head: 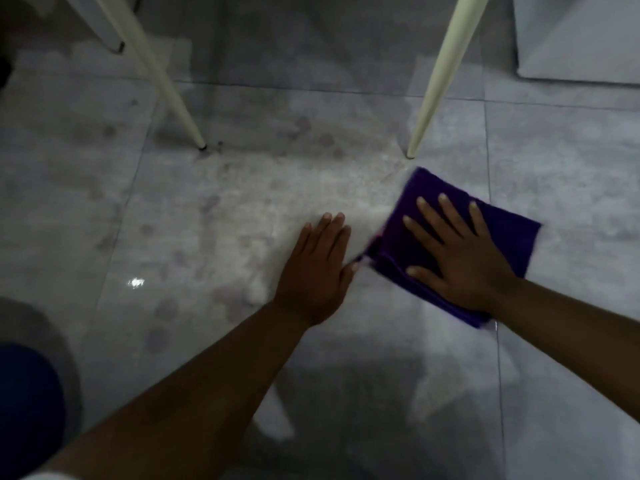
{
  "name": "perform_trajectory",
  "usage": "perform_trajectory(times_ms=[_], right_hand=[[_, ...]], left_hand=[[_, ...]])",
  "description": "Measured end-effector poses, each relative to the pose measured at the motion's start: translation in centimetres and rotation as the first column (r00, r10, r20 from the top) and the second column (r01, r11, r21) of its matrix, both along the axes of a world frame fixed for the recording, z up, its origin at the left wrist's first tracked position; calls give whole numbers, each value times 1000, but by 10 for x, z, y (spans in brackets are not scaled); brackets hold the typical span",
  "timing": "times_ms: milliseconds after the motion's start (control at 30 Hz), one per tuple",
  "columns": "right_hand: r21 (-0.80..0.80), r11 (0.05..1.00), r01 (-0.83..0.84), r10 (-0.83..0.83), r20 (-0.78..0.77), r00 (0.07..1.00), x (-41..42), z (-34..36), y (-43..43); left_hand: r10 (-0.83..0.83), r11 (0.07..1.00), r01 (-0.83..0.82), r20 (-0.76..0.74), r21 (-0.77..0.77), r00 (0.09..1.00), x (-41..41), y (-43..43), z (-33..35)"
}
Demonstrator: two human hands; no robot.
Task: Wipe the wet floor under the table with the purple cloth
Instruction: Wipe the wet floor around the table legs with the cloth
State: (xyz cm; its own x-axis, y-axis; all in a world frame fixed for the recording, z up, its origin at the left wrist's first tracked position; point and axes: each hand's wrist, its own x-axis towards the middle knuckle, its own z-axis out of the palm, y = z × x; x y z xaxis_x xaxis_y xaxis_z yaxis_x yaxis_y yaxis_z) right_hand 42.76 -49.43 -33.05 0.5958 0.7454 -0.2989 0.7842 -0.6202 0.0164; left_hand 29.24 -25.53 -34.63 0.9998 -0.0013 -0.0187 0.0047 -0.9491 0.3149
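Right hand (464,265) pressed flat, fingers spread, on folded purple cloth (512,233) right of centre for wiping pressure; left hand (317,268) flat, empty on floor (207,209), likely bracing.

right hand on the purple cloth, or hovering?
Touching. The head view shows the right hand pressed flat, fingers spread, on the folded purple cloth, which lies on the tiled floor; no gap shows.
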Motion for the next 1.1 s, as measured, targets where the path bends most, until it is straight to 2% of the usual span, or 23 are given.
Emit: perform_trajectory(times_ms=[100, 200, 300, 400, 467, 600, 667, 767, 867, 933, 1000, 1100], right_hand=[[38, 998, -42, 42, -5, 999, -31, -3, 67], [119, 954, -275, 285, -76, 956, -92, -7, 98], [179, 804, -567, 590, -120, 799, -145, -5, 75], [288, 640, -712, 766, -159, 623, -135, -1, 41], [254, 625, -738, 778, -138, 612, -97, -2, 36], [113, 827, -550, 556, -28, 830, -19, -4, 93], [91, 913, -398, 400, -4, 917, -14, -4, 142], [127, 961, -244, 247, -8, 969, -58, -7, 227], [217, 944, -246, 271, -92, 958, -139, -7, 288], [224, 904, -364, 391, -90, 916, -199, -5, 306], [213, 836, -505, 530, -78, 844, -246, -2, 302], [365, 693, -622, 696, -112, 709, -271, -10, 259]], left_hand=[[70, 998, -70, -4, -5, 998, -13, 23, 2], [156, 988, -156, 6, -16, 988, -31, 43, 5], [221, 975, -221, 5, -21, 975, -51, 61, 7], [286, 958, -286, 26, 5, 958, -76, 84, 6], [316, 947, -318, 47, 35, 947, -94, 100, 5], [380, 922, -382, 46, 67, 924, -118, 126, 6], [419, 905, -422, 50, 59, 907, -129, 134, 7], [504, 862, -506, 73, 16, 861, -141, 146, 11], [590, 807, -589, 55, -36, 806, -149, 158, 22], [606, 796, -603, 49, -62, 794, -153, 163, 28], [593, 804, -589, 46, -81, 804, -154, 168, 33], [577, 816, -573, 38, -68, 816, -150, 172, 34]])
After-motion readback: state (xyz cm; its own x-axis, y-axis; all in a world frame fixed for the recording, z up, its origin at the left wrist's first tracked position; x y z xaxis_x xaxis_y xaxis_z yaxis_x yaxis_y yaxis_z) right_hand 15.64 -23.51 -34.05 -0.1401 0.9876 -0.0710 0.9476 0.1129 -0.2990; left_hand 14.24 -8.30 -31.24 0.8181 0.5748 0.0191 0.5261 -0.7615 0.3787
